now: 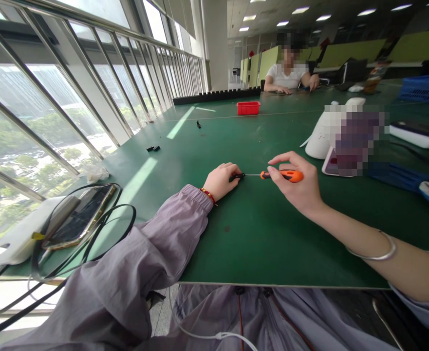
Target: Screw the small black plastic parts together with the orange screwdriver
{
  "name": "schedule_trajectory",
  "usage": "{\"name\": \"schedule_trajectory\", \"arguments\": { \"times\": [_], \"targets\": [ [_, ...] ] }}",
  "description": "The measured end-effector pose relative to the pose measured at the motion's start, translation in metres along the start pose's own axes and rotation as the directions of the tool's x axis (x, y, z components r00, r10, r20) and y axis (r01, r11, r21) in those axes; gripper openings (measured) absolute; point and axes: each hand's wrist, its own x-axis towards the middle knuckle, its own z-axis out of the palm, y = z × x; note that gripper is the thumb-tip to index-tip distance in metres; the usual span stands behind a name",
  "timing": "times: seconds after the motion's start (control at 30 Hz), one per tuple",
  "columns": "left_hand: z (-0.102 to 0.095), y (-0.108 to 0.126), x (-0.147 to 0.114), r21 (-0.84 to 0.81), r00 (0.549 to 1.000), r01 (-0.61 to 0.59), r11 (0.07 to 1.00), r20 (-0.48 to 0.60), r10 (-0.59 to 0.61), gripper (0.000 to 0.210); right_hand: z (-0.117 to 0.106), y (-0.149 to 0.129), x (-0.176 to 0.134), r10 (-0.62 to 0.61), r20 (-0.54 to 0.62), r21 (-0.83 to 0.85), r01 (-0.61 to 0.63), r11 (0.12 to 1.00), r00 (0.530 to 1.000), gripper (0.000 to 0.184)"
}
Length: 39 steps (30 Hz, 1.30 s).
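My left hand (221,181) rests on the green table, its fingers closed around a small black part (237,176). In my right hand (297,187) is a screwdriver with an orange and black handle (290,176). Thumb and fingers curl loosely about that handle, with the index finger partly raised. The shaft lies almost level and points left, its tip at the black part. Whether the tip sits in a screw is too small to see. Farther off on the tabletop lie more small black pieces (153,148) and another black piece (198,125).
A red bin (248,108) stands at the back. To the right are a propped phone (340,165), a white object (316,139) and a blue basket (424,90). Cables (86,243) and a phone (81,219) lie left. Across the table sits a person (286,75).
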Motion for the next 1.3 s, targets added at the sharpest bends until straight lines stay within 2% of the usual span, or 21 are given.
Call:
{"name": "schedule_trajectory", "arguments": {
  "times": [0.07, 0.17, 0.23, 0.37, 0.47, 0.57, 0.63, 0.77, 0.87, 0.97, 1.03, 1.17, 1.3],
  "targets": [
    [0.0000, -0.0003, 0.0002, -0.003, 1.000, 0.000, 1.000, 0.000, 0.000, 0.014, 0.0005, -0.0006, 0.0001, -0.041, -0.014, 0.005, 0.041, 0.999, 0.999, 0.011],
    [0.0005, -0.0010, 0.0005, -0.005, 1.000, -0.007, 1.000, -0.003, 0.007, 0.014, 0.0009, 0.0004, 0.0010, -0.090, -0.056, 0.027, 0.092, 0.995, 0.994, 0.027],
    [0.0010, -0.0015, 0.0005, -0.005, 1.000, -0.012, 1.000, -0.005, 0.012, 0.014, 0.0004, 0.0014, 0.0011, -0.078, -0.040, 0.025, 0.079, 0.997, 0.996, 0.032],
    [0.0019, -0.0023, 0.0004, -0.007, 1.000, -0.021, 1.000, -0.011, 0.021, 0.014, -0.0007, 0.0010, 0.0006, 0.007, 0.025, -0.030, -0.006, 1.000, 1.000, 0.012],
    [0.0021, -0.0026, 0.0008, -0.001, 1.000, -0.020, 1.000, -0.014, 0.020, 0.014, -0.0007, 0.0007, 0.0015, -0.027, 0.002, -0.014, 0.027, 1.000, 1.000, 0.009],
    [0.0017, -0.0022, 0.0009, 0.004, 1.000, -0.017, 1.000, -0.012, 0.017, 0.014, -0.0005, 0.0018, 0.0027, -0.094, -0.045, 0.038, 0.096, 0.995, 0.995, 0.023],
    [0.0012, -0.0017, 0.0006, 0.002, 1.000, -0.018, 1.000, -0.011, 0.018, 0.014, -0.0008, 0.0021, 0.0028, -0.089, -0.036, 0.051, 0.091, 0.995, 0.995, 0.029],
    [0.0009, -0.0013, -0.0001, 0.004, 1.000, -0.016, 1.000, -0.009, 0.016, 0.014, -0.0018, 0.0003, 0.0019, -0.009, 0.022, 0.008, 0.009, 1.000, 1.000, 0.009],
    [0.0016, -0.0018, 0.0000, 0.011, 1.000, -0.012, 1.000, -0.011, 0.012, 0.014, -0.0019, 0.0001, 0.0023, -0.053, -0.006, 0.004, 0.053, 0.999, 0.999, 0.007],
    [0.0017, -0.0021, 0.0001, 0.013, 1.000, -0.013, 1.000, -0.011, 0.014, 0.015, -0.0015, 0.0018, 0.0032, -0.118, -0.054, 0.030, 0.119, 0.992, 0.992, 0.024],
    [0.0014, -0.0020, 0.0000, 0.012, 1.000, -0.013, 1.000, -0.010, 0.013, 0.015, -0.0013, 0.0026, 0.0032, -0.107, -0.050, 0.035, 0.109, 0.993, 0.993, 0.030],
    [0.0013, -0.0019, -0.0001, 0.010, 1.000, -0.015, 1.000, -0.011, 0.015, 0.015, -0.0014, 0.0015, 0.0021, -0.008, -0.005, 0.001, 0.008, 1.000, 1.000, 0.011],
    [0.0017, -0.0017, 0.0001, 0.022, 1.000, -0.009, 1.000, -0.008, 0.009, 0.015, -0.0012, 0.0010, 0.0023, -0.079, -0.048, -0.002, 0.079, 0.997, 0.996, 0.010]
  ]
}}
